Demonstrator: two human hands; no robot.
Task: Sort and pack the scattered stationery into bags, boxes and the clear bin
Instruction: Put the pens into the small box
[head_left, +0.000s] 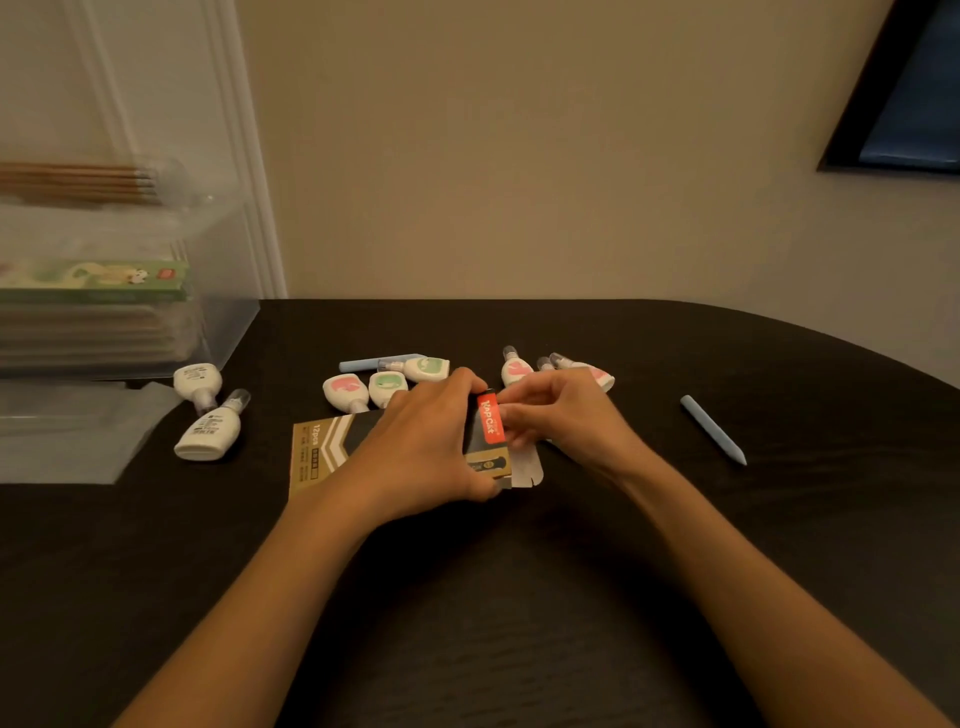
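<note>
With our left hand (426, 447) we grip the black-and-gold box (332, 449), fingers (465, 383) curled round it. Our right hand (563, 415) pinches the box's red flap (491, 423) at its right end.

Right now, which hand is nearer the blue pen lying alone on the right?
Right. The right hand is left of the blue pen, apart from it; the left hand grips the box, farther left.

Dark table (519, 597): box (322, 447) under L hand (421, 441); 2 white bottles (208, 431) left of it, bin (223, 332) farther left; colour-label bottles (387, 387) just beyond both hands; blue pen (714, 428) well right of R hand (561, 415).
</note>
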